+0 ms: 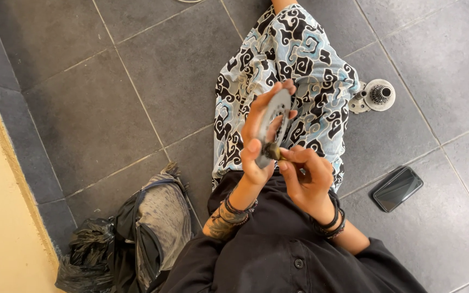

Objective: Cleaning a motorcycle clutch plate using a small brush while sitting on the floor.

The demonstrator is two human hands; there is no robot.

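While the person sits on the grey tiled floor (109, 81), both hands work above the lap. 1 metal disc (273, 122), pierced with holes, stands on edge in the left hand (259, 142), whose fingers clasp its rim. At the disc's lower edge the right hand (306, 179) pinches a small dark part (274, 152) between thumb and fingertips. On the tiles to the right stands a hub (375, 95), and nearer lies a phone (397, 188). A dark bag (131, 239) slumps at the left, beside the wall.
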